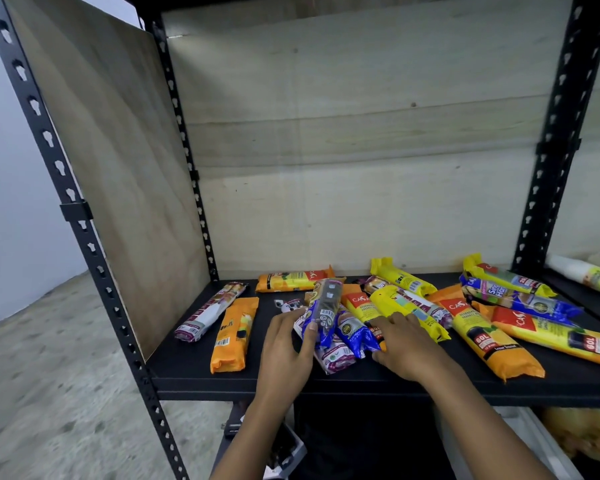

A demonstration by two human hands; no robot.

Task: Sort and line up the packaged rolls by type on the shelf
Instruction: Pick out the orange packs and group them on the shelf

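Several packaged rolls lie jumbled on the black shelf (194, 362). My left hand (286, 355) grips a blue roll (321, 315), lifted and tilted above a white-and-purple roll (333, 358). My right hand (407, 344) lies flat on the pile, its fingers on an orange-and-yellow roll (359, 306) beside another blue roll (354, 336). Apart at the left lie a white-purple roll (208, 311) and an orange roll (234, 336). More orange and yellow rolls (487, 336) and a blue one (520, 301) lie to the right.
Black perforated uprights (94, 244) frame the bay, with plywood panels at the left side and back (361, 133). A neighbouring bay at the right holds a white roll (582, 273). Bins sit on the level below (520, 441). The floor to the left is speckled concrete.
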